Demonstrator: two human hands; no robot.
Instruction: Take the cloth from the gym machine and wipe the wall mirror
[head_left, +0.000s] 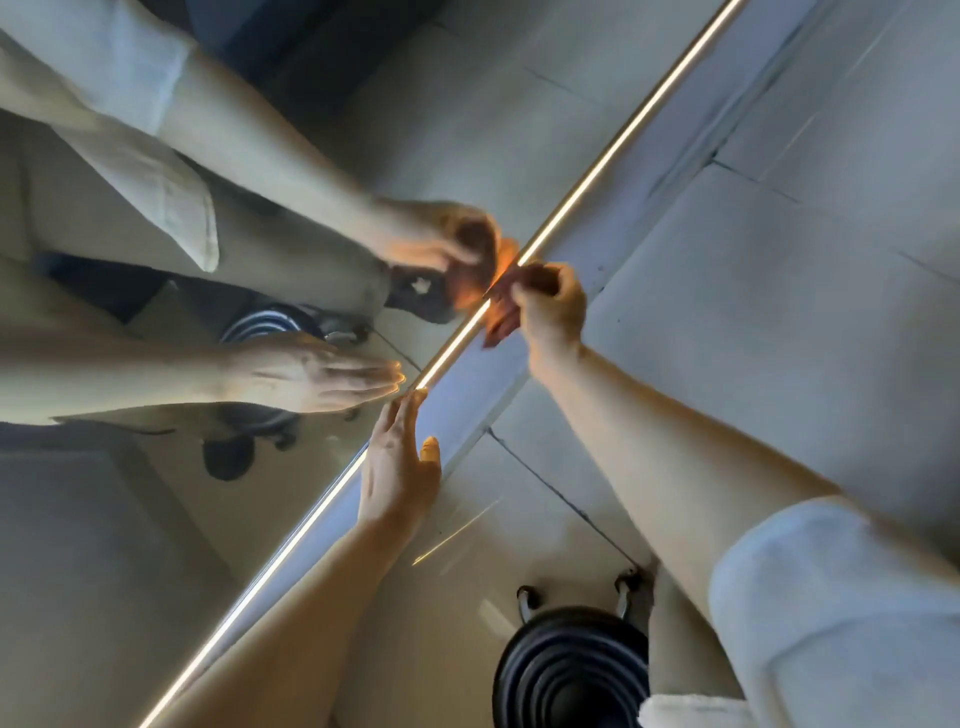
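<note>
The wall mirror (156, 519) fills the left half of the head view and meets the floor along a lit strip. My right hand (550, 306) grips a small reddish-brown cloth (501, 319) and holds it against the mirror's bottom edge beside the strip. My left hand (397, 467) is flat, its straight fingertips touching the mirror just above the strip. Both arms and the cloth show again as reflections in the glass.
A glowing light strip (597, 171) runs diagonally along the mirror's base. Grey floor tiles (779, 260) spread to the right. A stack of black weight plates on a small stand (571, 670) sits near my legs at the bottom.
</note>
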